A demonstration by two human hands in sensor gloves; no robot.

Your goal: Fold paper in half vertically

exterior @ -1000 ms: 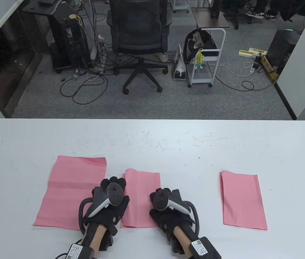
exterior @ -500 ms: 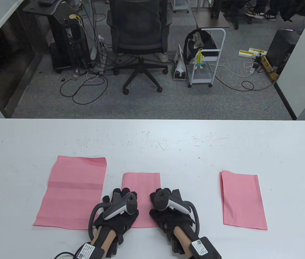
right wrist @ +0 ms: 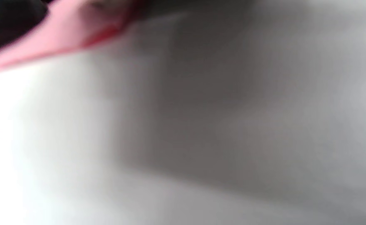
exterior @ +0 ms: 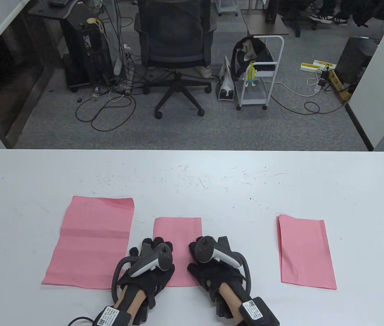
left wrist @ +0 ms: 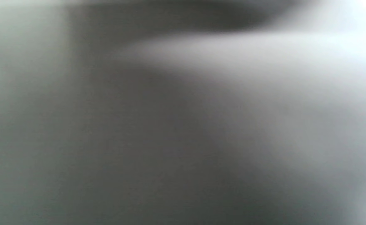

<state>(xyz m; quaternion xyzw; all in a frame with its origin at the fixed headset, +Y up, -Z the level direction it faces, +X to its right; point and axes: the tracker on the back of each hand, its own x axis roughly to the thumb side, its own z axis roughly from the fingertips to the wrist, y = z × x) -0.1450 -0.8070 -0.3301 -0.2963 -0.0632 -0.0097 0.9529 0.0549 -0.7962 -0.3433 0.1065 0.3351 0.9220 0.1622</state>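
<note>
A folded pink paper (exterior: 177, 231) lies flat on the white table (exterior: 212, 190) at the near middle. My left hand (exterior: 153, 263) rests flat on its lower left part. My right hand (exterior: 212, 265) rests on its lower right edge, fingers pointing away from me. Both hands cover the paper's lower half. The right wrist view shows a blurred strip of the pink paper (right wrist: 61, 34) at the top left. The left wrist view is only grey blur.
A larger unfolded pink sheet (exterior: 92, 237) with crease lines lies to the left, close to my left hand. Another folded pink sheet (exterior: 305, 253) lies to the right. The table's far half holds only pen marks.
My left hand slid right and toward me, from the folded paper's left edge onto its lower part. The paper's raised left fold now lies flat. My right hand barely moved.
</note>
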